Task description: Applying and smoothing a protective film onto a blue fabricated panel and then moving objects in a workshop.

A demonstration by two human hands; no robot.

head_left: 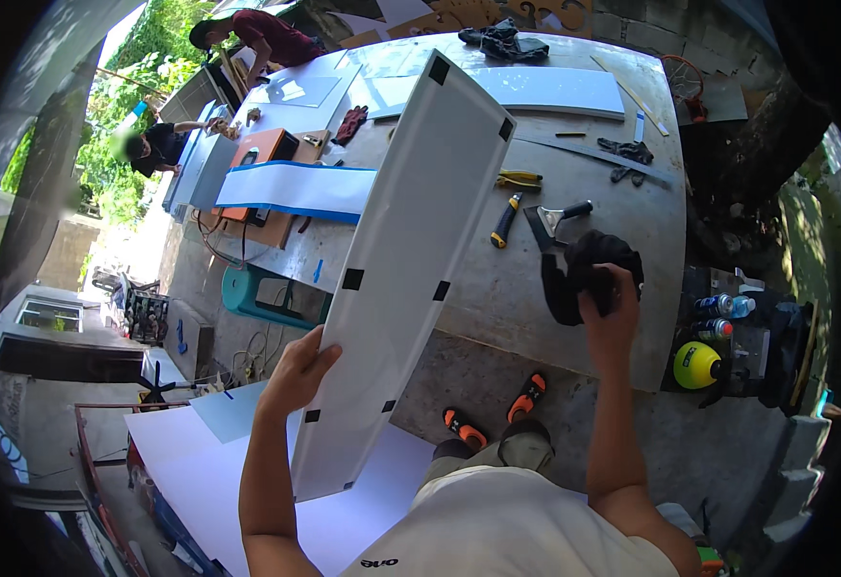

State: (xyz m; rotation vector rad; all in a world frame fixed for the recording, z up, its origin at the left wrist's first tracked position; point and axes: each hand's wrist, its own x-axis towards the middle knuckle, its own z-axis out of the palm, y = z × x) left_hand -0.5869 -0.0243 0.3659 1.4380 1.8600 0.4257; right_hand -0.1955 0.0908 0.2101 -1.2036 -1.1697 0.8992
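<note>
My left hand (pixel 297 370) is closed on the long edge of a white panel (pixel 411 202). The panel stands tilted, its far end rising over the table, with black squares along its edges. My right hand (pixel 613 303) grips a soft black item that looks like a cap (pixel 605 252), held above the table's near right part. A dark flap hangs from its left side. Just beyond it lies a scraper (pixel 557 223) with a wide blade. To the left of the scraper are a yellow-and-blue utility knife (pixel 507 221) and yellow-handled pliers (pixel 519 180).
Farther along the grey table (pixel 483 308) are a metal ruler (pixel 584 157), black gloves (pixel 629 154) and a white panel (pixel 560 89). A teal stool (pixel 241 288) stands left. Spray cans (pixel 714 306) and a yellow ball-like object (pixel 695 365) sit right. Two people work at the far left.
</note>
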